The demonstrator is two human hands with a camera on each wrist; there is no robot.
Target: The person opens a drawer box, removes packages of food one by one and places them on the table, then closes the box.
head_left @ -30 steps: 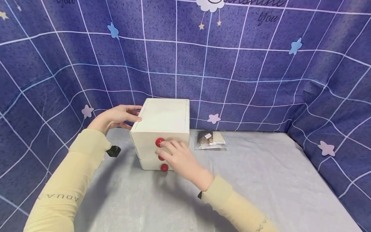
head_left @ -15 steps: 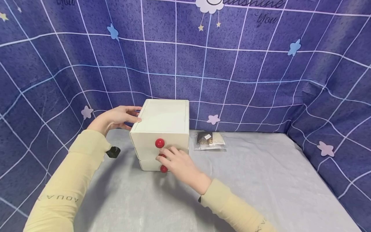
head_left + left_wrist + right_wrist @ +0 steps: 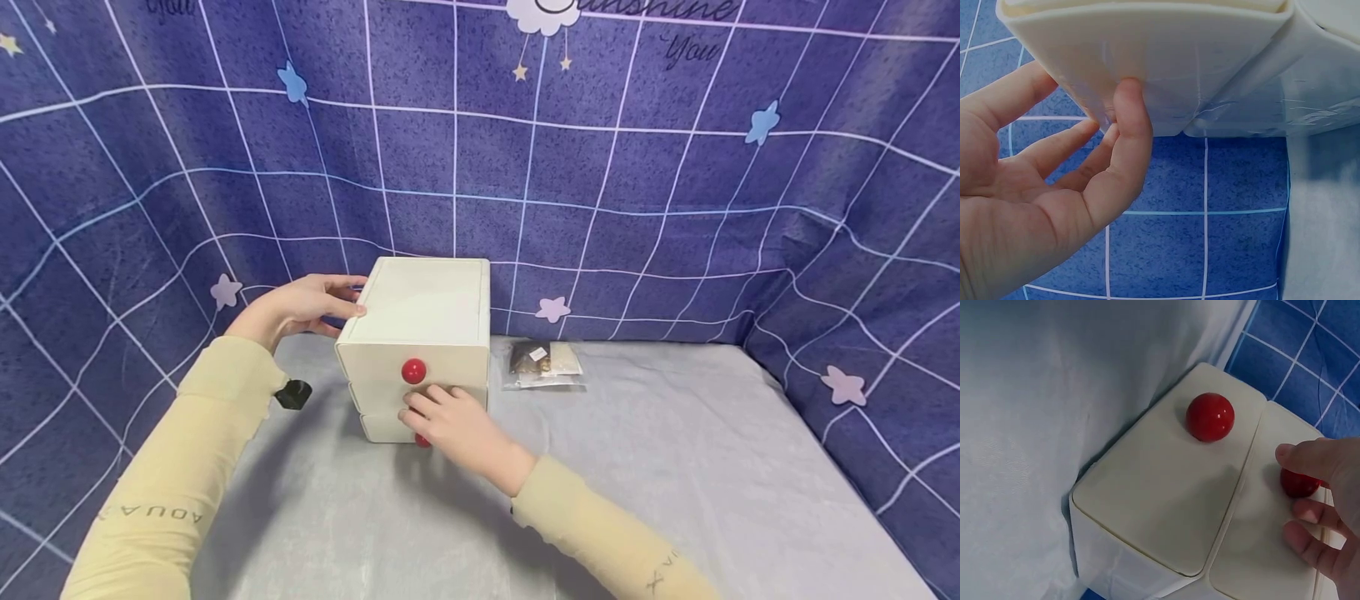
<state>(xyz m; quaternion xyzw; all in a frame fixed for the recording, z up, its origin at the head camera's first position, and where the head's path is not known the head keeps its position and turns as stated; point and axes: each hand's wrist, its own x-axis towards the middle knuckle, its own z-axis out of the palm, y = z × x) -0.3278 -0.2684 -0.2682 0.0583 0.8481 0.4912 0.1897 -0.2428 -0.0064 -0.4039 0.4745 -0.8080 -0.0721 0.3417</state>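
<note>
A small white drawer unit point(image 3: 420, 304) with three stacked drawers stands on the table, each drawer front bearing a round red knob. My left hand point(image 3: 311, 302) rests against the unit's left side, its thumb at the top edge; the left wrist view has the fingertips touching the smooth wall. My right hand point(image 3: 461, 429) is at the front and grips the middle drawer's red knob point(image 3: 1300, 482), thumb on one side and fingers on the other. In the head view this knob is hidden behind the hand. The top knob point(image 3: 413, 371) and bottom knob point(image 3: 1210, 417) are untouched.
To the right of the drawer unit lies a clear plastic bag point(image 3: 545, 360) with dark and pale contents. A grey cloth covers the table point(image 3: 675, 467). Close behind the unit hangs a blue gridded curtain point(image 3: 637, 208) with stars, which also runs along both sides.
My right hand has moved down from between the top and middle knobs to the middle knob, uncovering the top one. My left hand and the drawer unit have stayed in place.
</note>
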